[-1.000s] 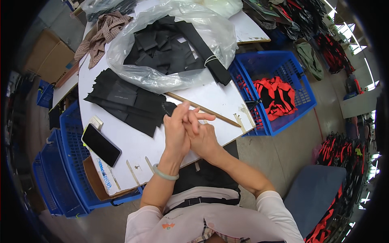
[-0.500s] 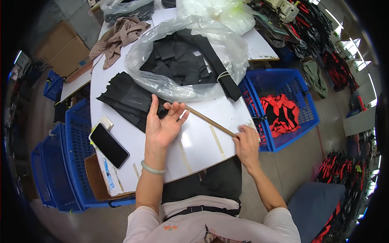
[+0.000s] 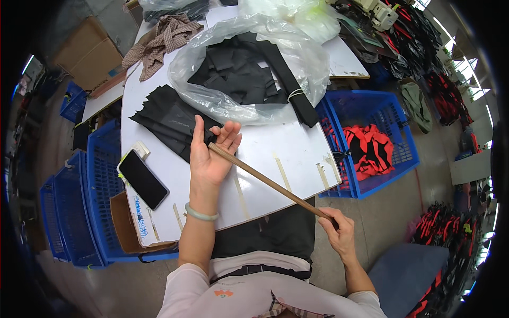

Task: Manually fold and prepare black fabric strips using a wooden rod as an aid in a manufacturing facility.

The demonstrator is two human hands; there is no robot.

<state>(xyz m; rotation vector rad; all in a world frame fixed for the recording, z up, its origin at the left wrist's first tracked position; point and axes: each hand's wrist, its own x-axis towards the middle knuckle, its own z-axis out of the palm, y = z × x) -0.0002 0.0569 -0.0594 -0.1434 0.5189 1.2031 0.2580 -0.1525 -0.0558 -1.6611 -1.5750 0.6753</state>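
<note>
Over the white worktop [image 3: 260, 146], where a clear plastic bag [image 3: 310, 58] of black cloth pieces [image 3: 233, 74] is lying beside a fanned black fabric stack [image 3: 172, 119], I am slanting a wooden stick [image 3: 270, 183], grasping its near end with my right hand [image 3: 340, 231] while its tip is reaching over my upturned, ungrasping left hand [image 3: 208, 164].

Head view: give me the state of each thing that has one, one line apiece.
Wooden stick: held slantwise
Right hand: closed around the stick's near end
Left hand: open, palm up
Phone: face up, screen dark
Plastic bag: open, black pieces inside
Long black bundle: tied with pale band
Black fabric pile: fanned out
Checked cloth: crumpled
Blue basket: open-topped, holding red-and-black fabric
</note>
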